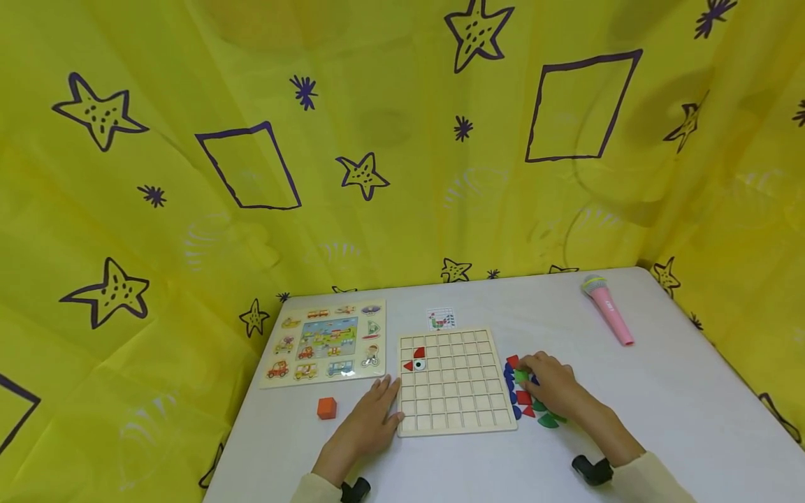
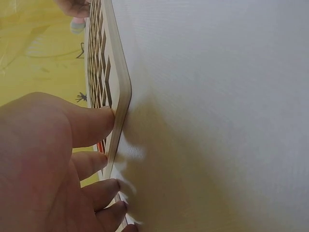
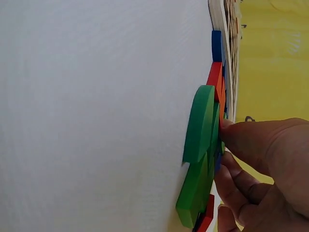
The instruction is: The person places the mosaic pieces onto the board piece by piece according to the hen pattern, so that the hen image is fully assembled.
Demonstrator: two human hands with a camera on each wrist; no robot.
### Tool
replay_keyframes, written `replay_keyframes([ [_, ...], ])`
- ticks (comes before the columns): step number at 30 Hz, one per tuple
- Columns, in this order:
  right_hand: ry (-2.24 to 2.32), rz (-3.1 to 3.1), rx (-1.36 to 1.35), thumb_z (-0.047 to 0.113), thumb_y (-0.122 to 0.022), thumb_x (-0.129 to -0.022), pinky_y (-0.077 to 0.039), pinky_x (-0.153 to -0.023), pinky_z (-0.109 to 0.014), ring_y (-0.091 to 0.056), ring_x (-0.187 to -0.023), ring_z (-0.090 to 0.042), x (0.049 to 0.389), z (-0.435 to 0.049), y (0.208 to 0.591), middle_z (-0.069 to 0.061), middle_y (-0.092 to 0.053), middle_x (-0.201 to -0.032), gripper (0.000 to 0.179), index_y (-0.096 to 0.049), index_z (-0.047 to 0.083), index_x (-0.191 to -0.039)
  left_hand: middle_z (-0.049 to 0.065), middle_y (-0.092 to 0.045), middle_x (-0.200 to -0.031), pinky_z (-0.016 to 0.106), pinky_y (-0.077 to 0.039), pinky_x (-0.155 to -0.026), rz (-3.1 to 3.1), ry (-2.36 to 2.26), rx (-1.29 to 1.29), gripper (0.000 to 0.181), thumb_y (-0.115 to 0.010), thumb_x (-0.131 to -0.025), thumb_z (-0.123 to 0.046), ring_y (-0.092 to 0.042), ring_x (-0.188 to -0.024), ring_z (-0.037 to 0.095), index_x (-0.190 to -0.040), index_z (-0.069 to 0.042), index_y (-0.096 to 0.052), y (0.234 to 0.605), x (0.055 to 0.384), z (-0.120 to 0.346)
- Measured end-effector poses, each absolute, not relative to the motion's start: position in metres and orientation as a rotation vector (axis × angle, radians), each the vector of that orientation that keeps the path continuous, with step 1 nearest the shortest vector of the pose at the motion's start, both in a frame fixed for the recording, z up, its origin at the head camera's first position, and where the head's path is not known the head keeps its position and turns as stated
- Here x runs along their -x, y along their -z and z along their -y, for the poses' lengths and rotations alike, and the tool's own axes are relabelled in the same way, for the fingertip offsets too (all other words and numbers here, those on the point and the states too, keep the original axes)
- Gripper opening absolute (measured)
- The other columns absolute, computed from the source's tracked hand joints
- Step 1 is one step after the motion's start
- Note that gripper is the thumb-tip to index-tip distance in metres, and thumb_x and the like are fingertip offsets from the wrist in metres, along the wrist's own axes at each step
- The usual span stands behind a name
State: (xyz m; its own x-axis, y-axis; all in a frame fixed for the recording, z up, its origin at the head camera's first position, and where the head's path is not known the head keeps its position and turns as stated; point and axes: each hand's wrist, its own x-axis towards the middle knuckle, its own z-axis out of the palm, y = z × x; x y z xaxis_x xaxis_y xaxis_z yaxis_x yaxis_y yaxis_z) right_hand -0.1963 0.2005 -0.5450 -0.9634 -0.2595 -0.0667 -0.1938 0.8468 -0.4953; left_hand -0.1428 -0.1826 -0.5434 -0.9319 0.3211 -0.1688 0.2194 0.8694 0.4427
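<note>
Grid board (image 1: 455, 395) lies mid-table, three pieces (image 1: 419, 353) set toward its upper left. Left hand (image 1: 371, 420) at its left edge, fingers spread, thumb touching the rim. Right hand (image 1: 553, 385) over the blocks (image 1: 523, 397) just beside the right edge, fingers bent; can't tell if they pinch one. Step looks like picking a block; next move probably calls for lifting one clear and matching the card (image 1: 441, 318). Right wrist view shows block thickness; only head view shows the card.

Lettering (image 1: 608, 305) on microphone (image 1: 614, 321) seemingly unreadable.
</note>
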Motion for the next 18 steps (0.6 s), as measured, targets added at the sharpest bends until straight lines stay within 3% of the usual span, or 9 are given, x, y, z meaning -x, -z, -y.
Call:
replay_keyframes([
  [8,0.72,-2.923,0.399,0.015,-0.08,-0.093,-0.047,-0.083,-0.051,-0.061,-0.106,-0.033,0.195,-0.198,0.541,-0.013,-0.066,-0.113,0.032,-0.071,0.004,-0.121,0.018,-0.031,-0.171,0.062,-0.03,-0.125,-2.814,-0.623,-0.422,0.068,-0.06,-0.107,-0.033,-0.026,-0.159,0.043,-0.164,-0.007,-0.036,0.541,0.142,0.183],
  [18,0.879,-2.885,0.475,0.018,-0.077,-0.097,-0.042,-0.082,-0.045,-0.064,-0.106,-0.03,0.211,-0.18,0.531,-0.012,-0.068,-0.114,0.028,-0.073,0.003,-0.12,0.017,-0.031,-0.172,0.062,-0.03,-0.125,-2.81,-0.616,-0.407,0.069,-0.06,-0.106,-0.034,-0.026,-0.159,0.042,-0.165,-0.009,-0.035,0.539,0.141,0.182],
])
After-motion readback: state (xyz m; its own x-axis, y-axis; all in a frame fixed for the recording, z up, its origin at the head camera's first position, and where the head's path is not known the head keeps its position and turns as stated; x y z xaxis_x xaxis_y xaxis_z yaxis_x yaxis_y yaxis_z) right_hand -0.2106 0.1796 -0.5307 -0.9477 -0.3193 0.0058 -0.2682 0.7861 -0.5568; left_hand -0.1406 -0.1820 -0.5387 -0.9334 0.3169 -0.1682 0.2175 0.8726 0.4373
